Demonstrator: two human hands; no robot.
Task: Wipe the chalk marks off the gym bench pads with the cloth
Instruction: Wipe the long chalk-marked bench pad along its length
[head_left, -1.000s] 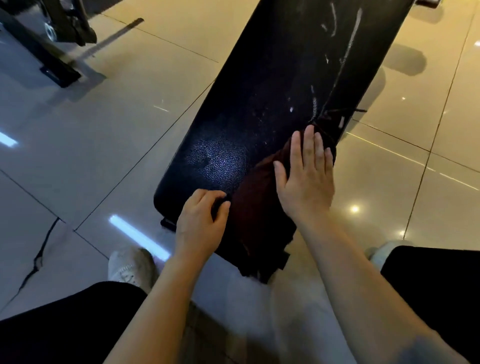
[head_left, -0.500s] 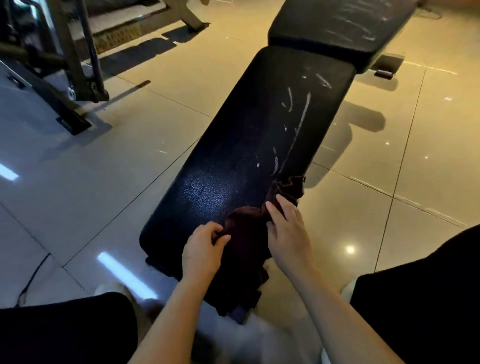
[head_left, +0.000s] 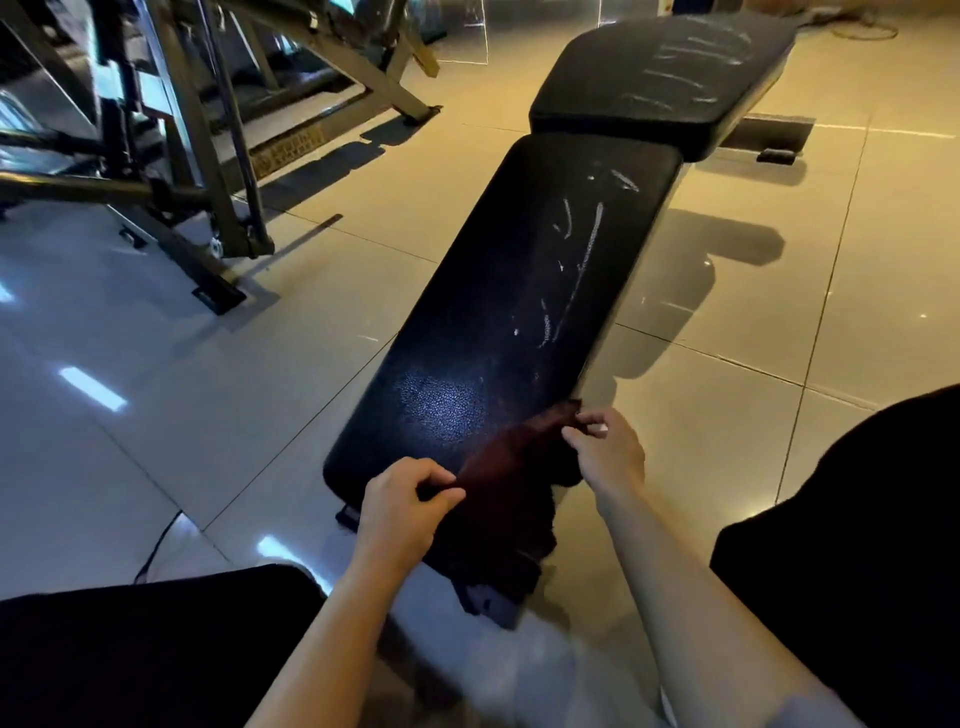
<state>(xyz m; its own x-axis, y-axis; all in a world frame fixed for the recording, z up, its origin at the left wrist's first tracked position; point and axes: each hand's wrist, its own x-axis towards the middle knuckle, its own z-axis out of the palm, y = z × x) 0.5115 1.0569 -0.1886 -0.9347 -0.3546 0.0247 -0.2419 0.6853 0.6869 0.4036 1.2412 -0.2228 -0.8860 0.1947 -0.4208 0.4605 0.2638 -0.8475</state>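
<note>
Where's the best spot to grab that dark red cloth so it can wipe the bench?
Probably by its two upper corners, from the near end of the long pad. The cloth lies spread flat there, its lower part hanging over the edge. The left hand and right hand each pinch an edge, keeping it spread below the chalk marks.

The cloth (head_left: 511, 483) lies on the long pad's (head_left: 498, 322) near end; the short pad (head_left: 660, 78) sits behind, the machine frame (head_left: 171, 156) left.

glossy tiled floor (head_left: 270, 395) all around, a dark metal machine frame (head_left: 197, 156) standing upper left, a thin cable (head_left: 156, 551) trailing lower left.
</note>
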